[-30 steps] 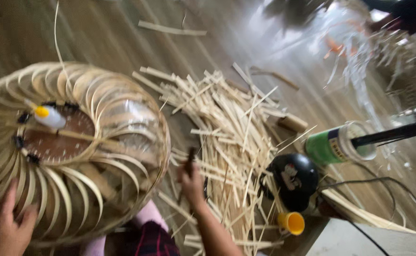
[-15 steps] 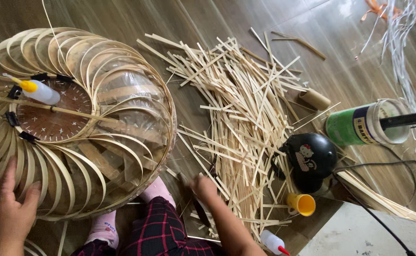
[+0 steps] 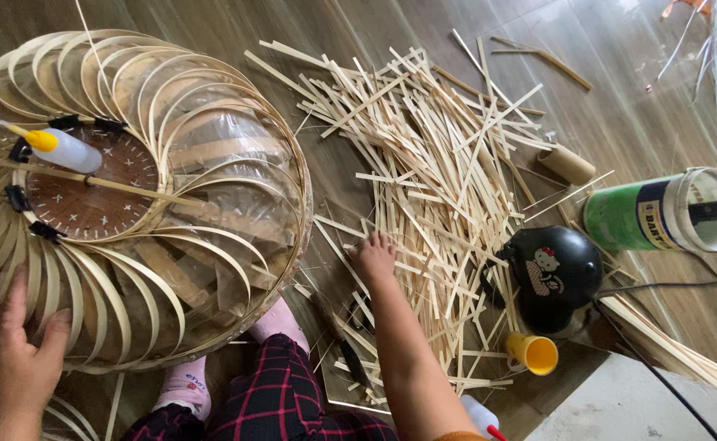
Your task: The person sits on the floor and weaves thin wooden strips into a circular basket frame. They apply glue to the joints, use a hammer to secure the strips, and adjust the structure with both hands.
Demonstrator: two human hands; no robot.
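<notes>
The left hand (image 3: 17, 359) lies flat, fingers spread, on the rim of the round bamboo frame (image 3: 129, 204), steadying it against the knees; it grips nothing. A small glue bottle with a yellow cap (image 3: 62, 149) rests on the frame's dark wooden hub (image 3: 93, 192). The right hand (image 3: 372, 257) reaches into the loose pile of bamboo strips (image 3: 432, 180) on the floor (image 3: 358, 24), fingers curled down among them; I cannot tell whether they have closed on a strip. Beside the pile stand a black round tool (image 3: 556, 268), a yellow cap (image 3: 534, 354) and a green tub (image 3: 661, 214). The thin strips are splintery and tangled, so pulling one out could prick a finger or drag others along, and the frame, held by one flat palm only, could tip or roll
</notes>
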